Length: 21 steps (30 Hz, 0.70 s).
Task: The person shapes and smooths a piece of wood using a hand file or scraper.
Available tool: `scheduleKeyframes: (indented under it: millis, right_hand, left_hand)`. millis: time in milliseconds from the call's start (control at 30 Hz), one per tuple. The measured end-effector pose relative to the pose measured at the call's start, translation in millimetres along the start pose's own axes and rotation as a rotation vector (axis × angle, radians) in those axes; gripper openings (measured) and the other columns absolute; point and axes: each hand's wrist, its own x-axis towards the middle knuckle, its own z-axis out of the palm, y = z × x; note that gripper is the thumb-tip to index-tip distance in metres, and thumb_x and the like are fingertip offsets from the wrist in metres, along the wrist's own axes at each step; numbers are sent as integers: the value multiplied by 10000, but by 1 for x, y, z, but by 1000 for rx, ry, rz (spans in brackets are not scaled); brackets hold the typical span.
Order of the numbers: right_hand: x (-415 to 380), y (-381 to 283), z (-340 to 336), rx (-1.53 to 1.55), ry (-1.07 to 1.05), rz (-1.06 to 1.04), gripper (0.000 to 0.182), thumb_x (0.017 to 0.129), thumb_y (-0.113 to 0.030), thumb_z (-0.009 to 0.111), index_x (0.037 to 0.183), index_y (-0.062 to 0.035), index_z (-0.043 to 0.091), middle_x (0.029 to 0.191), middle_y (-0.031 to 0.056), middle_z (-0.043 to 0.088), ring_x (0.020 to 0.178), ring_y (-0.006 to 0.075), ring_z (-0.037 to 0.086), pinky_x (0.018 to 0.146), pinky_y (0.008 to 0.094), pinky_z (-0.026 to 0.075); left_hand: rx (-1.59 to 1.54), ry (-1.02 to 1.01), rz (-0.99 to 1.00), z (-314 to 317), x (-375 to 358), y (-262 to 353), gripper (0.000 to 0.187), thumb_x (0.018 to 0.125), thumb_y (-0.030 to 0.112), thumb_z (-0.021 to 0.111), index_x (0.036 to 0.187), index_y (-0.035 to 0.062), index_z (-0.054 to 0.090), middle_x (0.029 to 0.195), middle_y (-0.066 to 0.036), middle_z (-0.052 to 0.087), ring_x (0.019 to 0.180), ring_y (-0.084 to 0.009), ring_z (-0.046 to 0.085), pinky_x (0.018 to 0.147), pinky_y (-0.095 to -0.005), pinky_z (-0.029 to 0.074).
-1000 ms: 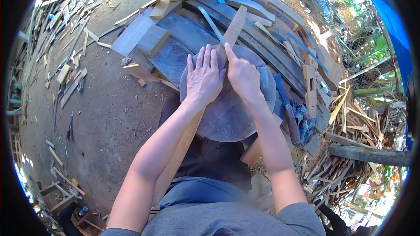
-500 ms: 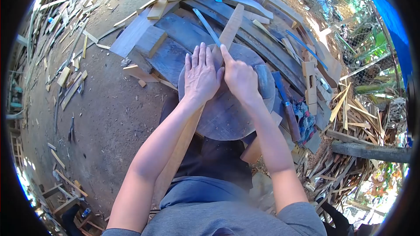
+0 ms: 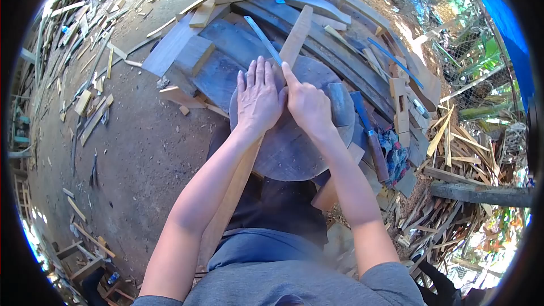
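A long pale wooden strip [image 3: 297, 31] lies across a round dark wooden block [image 3: 289, 153] in front of my lap. My left hand [image 3: 258, 99] rests flat on the strip over the block, fingers stretched forward and close together. My right hand [image 3: 309, 107] sits right beside it, index finger pointing ahead, closed on a thin grey-blue metal blade [image 3: 262, 38]. The blade sticks out between my hands toward the upper left, along the strip's edge. How the blade is held is hidden under my fingers.
Dark planks [image 3: 238, 39] are stacked beyond the block. A wooden-handled tool [image 3: 371, 136] and a patterned cloth [image 3: 394, 156] lie to the right. Offcuts pile up at right [image 3: 453, 153]. Bare dirt with scattered scraps [image 3: 90, 107] spreads to the left. A blue tarp [image 3: 510, 28] hangs far right.
Both hands have slid a little forward on the block, and the metal blade has pushed farther out toward the upper left along the strip.
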Motion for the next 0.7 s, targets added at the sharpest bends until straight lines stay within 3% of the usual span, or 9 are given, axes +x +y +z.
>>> scheduleKeyframes:
  millis: [167,300,400,700]
  right_hand:
    - [29,-1,9,-18,100,-15,529,956,-155,517,1482,-213,506,825,211,722,758,392,735,684,489,607]
    - [-15,4,4,42,58,-50,493,982,-166,491,1474,-186,504,802,250,705,743,433,712,666,528,586]
    - [-30,2,-4,-32,-12,-10,533,951,-151,520,1480,-210,509,782,203,716,717,391,731,640,472,608]
    - [45,10,6,-54,153,-7,544,927,-148,538,1469,-191,516,795,220,718,732,395,732,666,486,607]
  left_hand:
    - [38,-27,-10,-3,2,-1,746,964,356,573,1521,-67,314,1619,-227,279,1523,-361,225,1235,-528,164]
    - [-17,-19,-28,-3,1,0,751,969,375,569,1518,-71,319,1616,-227,289,1523,-361,226,1236,-527,164]
    - [-7,-6,-30,-2,1,1,754,976,394,561,1518,-71,321,1614,-226,296,1521,-361,230,1236,-526,164]
    - [-26,42,-12,1,3,0,767,963,397,582,1509,-81,334,1601,-233,315,1510,-364,254,1225,-555,172]
